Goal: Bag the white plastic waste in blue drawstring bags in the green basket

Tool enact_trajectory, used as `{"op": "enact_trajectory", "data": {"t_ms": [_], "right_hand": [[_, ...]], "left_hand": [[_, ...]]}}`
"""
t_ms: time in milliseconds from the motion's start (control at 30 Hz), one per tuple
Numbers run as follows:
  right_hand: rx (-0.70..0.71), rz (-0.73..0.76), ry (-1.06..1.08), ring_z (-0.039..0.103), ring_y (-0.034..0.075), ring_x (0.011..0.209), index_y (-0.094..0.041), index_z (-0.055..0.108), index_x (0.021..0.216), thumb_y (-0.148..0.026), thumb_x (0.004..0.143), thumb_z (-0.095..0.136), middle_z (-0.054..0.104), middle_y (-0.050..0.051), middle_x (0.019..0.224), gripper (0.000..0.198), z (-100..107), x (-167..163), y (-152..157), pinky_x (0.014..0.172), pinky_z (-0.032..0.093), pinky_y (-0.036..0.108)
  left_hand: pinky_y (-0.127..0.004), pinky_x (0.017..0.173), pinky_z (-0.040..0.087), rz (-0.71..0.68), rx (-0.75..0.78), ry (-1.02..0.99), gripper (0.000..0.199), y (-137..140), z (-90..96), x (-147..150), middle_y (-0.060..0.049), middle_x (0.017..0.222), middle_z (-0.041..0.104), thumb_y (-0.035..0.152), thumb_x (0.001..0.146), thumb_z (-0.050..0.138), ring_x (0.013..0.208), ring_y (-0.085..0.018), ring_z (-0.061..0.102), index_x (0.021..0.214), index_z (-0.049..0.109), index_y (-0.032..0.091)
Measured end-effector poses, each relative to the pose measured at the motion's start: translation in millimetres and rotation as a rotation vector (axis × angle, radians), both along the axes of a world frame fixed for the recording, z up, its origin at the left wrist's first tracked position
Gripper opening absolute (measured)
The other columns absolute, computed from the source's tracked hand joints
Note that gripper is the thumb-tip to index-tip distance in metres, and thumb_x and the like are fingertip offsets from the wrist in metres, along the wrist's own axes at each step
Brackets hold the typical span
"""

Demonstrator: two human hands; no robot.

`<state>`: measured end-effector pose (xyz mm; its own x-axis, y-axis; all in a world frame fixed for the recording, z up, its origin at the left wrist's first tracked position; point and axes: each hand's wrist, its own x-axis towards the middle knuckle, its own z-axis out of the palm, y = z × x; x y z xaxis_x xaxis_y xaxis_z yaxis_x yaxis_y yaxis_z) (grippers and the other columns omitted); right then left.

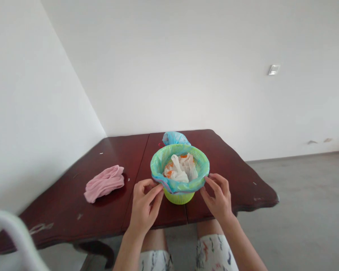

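Note:
A green mesh basket (pixel 179 199) stands on the dark red table near its front edge. Draped over its rim is a thin blue plastic bag (pixel 183 186) that lines the inside. Crumpled white plastic with orange print (pixel 181 168) lies within the liner. My left hand (pixel 147 203) pinches the bag's folded edge at the front left of the rim. On the right side, the fingers and thumb of my right hand (pixel 219 196) close on the bag at the rim. The basket's far lower side is hidden.
Behind the basket sits a bunched blue plastic bag (pixel 175 138). A folded pink cloth (pixel 105 183) rests to the left on the table (pixel 226 165). A white curved bar (pixel 15 229) is at the lower left, and white walls rise behind and left.

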<state>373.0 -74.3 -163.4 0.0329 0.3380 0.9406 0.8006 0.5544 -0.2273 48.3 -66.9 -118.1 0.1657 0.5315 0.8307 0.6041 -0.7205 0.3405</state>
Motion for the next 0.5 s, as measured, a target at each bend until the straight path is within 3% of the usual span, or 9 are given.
{"op": "enact_trajectory", "data": {"t_ms": [233,367,500], "right_hand": [[0.078,0.023,0.011,0.077,0.032,0.111,-0.04,0.076,0.156,0.0,0.1,0.077,0.076,0.012,0.132,0.069,9,-3,5,0.089,0.072,0.053],[0.131,0.055,-0.002,0.077,0.036,0.116,-0.039,0.072,0.151,-0.014,0.094,0.084,0.074,0.013,0.136,0.063,9,-7,3,0.09,0.072,0.057],[0.098,-0.022,-0.048,0.074,0.037,0.125,-0.039,0.074,0.14,-0.021,0.09,0.094,0.066,0.014,0.146,0.056,-8,-14,1,0.095,0.073,0.058]], "left_hand": [[-0.047,0.098,0.056,0.008,-0.043,0.062,0.021,1,19.6,5,-0.01,0.124,0.068,0.024,0.114,0.075,0.113,-0.028,0.067,0.13,0.086,0.032],[-0.046,0.095,0.053,0.022,-0.042,0.044,0.017,3,24.3,10,-0.009,0.12,0.066,0.027,0.113,0.078,0.11,-0.027,0.065,0.126,0.087,0.032],[-0.045,0.095,0.053,0.012,-0.063,0.015,0.009,6,23.8,15,-0.008,0.118,0.064,0.028,0.112,0.08,0.109,-0.027,0.064,0.119,0.086,0.03]]}}
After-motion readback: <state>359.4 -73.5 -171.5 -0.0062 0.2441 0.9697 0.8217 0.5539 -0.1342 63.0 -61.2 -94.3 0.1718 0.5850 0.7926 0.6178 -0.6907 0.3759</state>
